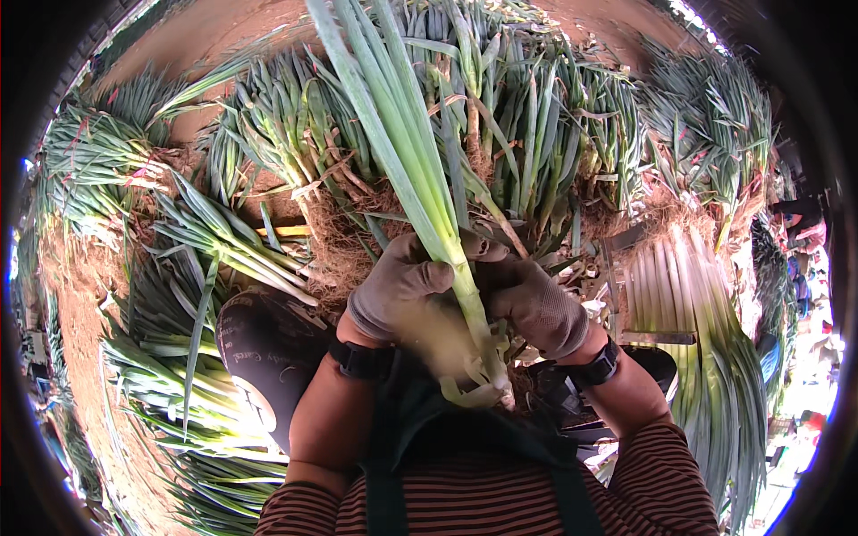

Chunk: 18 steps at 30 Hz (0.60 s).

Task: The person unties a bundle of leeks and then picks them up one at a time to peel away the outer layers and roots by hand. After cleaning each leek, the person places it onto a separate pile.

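A large green onion (pixel 427 170) stands tilted between my hands, its leaves pointing away from me and its root end close to my apron. My left hand (pixel 402 281), in a grey work glove, is closed round the stalk with the thumb across its front. The gloved right hand (pixel 536 304) has its fingers curled against the stalk's right side; its fingertips are partly hidden behind the stalk. Loose pale skin (pixel 474 393) hangs from the lower stalk. A yellowish blur (pixel 438 339) beside it is too smeared to make out.
Bundles of untrimmed green onions with roots (pixel 304 134) stand ahead, and more bundles (pixel 715 125) at far right. Bare white stalks (pixel 675 286) lie side by side at my right by a metal bar (pixel 657 338). Loose green onions (pixel 197 393) lie left, beside a dark rounded shape (pixel 268 353).
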Each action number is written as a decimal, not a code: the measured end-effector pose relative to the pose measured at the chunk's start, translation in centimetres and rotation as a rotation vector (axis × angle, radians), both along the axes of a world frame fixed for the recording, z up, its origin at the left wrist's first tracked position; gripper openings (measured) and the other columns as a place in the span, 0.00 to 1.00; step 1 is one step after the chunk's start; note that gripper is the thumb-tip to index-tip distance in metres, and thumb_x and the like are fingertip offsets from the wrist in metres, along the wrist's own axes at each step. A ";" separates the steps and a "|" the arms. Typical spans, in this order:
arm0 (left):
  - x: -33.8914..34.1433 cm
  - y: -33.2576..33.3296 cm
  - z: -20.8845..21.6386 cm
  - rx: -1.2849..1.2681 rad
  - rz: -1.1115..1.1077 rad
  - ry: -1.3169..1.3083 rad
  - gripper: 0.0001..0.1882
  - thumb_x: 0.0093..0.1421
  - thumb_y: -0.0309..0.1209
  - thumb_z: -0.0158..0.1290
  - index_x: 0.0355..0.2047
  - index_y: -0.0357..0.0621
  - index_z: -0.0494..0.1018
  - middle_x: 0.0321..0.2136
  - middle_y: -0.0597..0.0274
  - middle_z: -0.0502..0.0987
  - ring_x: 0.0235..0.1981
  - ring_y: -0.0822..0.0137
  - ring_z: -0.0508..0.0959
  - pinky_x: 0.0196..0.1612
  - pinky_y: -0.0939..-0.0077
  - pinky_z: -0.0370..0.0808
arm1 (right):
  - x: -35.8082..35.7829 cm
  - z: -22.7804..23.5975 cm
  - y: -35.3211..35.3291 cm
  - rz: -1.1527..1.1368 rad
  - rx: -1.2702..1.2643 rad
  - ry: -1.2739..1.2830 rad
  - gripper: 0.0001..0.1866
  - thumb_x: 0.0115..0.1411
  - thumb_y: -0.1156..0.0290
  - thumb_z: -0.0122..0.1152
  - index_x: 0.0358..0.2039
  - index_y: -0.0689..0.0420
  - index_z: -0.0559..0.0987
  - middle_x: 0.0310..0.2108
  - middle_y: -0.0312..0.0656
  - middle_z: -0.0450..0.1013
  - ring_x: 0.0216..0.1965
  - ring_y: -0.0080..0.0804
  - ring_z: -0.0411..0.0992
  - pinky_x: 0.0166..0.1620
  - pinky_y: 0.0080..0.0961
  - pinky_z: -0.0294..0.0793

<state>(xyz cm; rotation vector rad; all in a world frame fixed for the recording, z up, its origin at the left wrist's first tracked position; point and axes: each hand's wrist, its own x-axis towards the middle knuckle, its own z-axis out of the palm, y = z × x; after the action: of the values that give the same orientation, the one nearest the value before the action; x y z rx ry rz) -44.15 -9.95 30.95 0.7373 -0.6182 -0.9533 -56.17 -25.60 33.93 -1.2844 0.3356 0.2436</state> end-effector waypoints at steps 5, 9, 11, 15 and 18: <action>0.2 -0.3 0.3 0.118 0.041 -0.054 0.33 0.51 0.51 0.64 0.46 0.36 0.74 0.41 0.56 0.80 0.48 0.59 0.77 0.53 0.67 0.70 | -0.8 -0.7 -1.6 0.095 -0.395 -0.372 0.16 0.50 0.75 0.60 0.40 0.67 0.80 0.35 0.38 0.77 0.37 0.23 0.72 0.44 0.21 0.71; 0.5 -0.4 -1.0 0.219 0.093 -0.096 0.31 0.50 0.50 0.65 0.44 0.36 0.75 0.40 0.58 0.80 0.43 0.67 0.77 0.50 0.73 0.71 | -0.1 1.9 0.7 -0.113 -0.175 0.002 0.12 0.55 0.73 0.63 0.38 0.66 0.80 0.33 0.37 0.78 0.36 0.20 0.72 0.42 0.21 0.71; 0.5 -0.5 -1.2 0.207 0.104 -0.089 0.24 0.53 0.40 0.64 0.44 0.35 0.76 0.38 0.61 0.80 0.40 0.70 0.77 0.48 0.75 0.72 | -0.5 0.9 0.8 -0.173 -0.243 -0.039 0.11 0.57 0.71 0.64 0.37 0.64 0.81 0.30 0.36 0.77 0.33 0.17 0.71 0.38 0.20 0.72; 0.9 0.0 -1.5 0.202 0.121 -0.094 0.16 0.56 0.28 0.62 0.43 0.34 0.77 0.35 0.62 0.80 0.37 0.74 0.77 0.44 0.78 0.73 | -0.9 1.2 1.1 -0.149 -0.536 0.026 0.12 0.56 0.68 0.66 0.37 0.64 0.81 0.29 0.37 0.77 0.31 0.17 0.71 0.35 0.20 0.72; 0.7 -0.1 -1.5 0.204 0.136 -0.073 0.13 0.55 0.26 0.62 0.40 0.35 0.77 0.33 0.62 0.80 0.35 0.74 0.77 0.42 0.77 0.74 | -1.4 0.1 0.9 -0.160 -0.535 0.058 0.11 0.55 0.72 0.65 0.37 0.66 0.79 0.29 0.36 0.76 0.32 0.20 0.71 0.38 0.21 0.73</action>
<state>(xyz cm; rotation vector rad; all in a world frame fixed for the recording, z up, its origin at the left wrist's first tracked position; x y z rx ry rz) -43.46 -10.07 29.44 0.9872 -0.5320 -0.8738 -57.53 -24.73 34.02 -1.7682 0.5759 0.0524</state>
